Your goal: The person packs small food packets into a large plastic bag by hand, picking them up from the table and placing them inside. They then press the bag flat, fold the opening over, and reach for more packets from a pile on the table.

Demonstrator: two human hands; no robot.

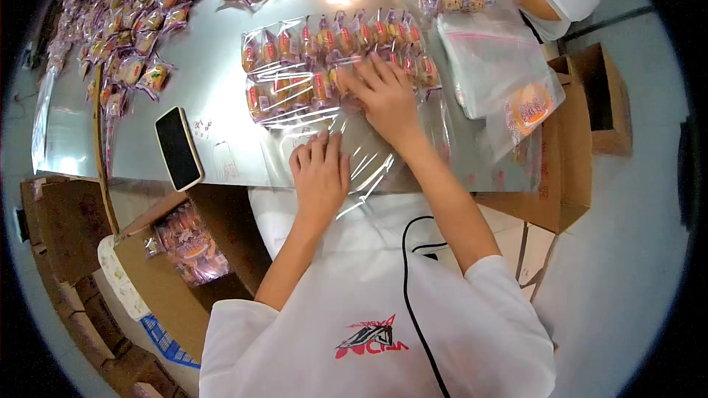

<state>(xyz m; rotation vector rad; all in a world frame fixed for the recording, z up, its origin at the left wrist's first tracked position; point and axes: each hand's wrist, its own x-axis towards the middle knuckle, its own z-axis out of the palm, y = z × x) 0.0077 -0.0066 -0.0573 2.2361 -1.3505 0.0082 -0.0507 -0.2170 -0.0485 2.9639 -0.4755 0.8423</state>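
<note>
Where our hands rest: left hand (pixel 319 171) flat, open on clear bag (pixel 291 119); right hand (pixel 385 96) spread over its snack packs (pixel 324 40).
Worktop (pixel 214 44): clear bag lies mid-surface.
Care: we should press evenly, keeping rows straight.

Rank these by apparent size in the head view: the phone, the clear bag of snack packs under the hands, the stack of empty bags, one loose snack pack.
1. clear bag of snack packs
2. stack of empty bags, close behind; farther off, so unsure
3. phone
4. loose snack pack
</note>
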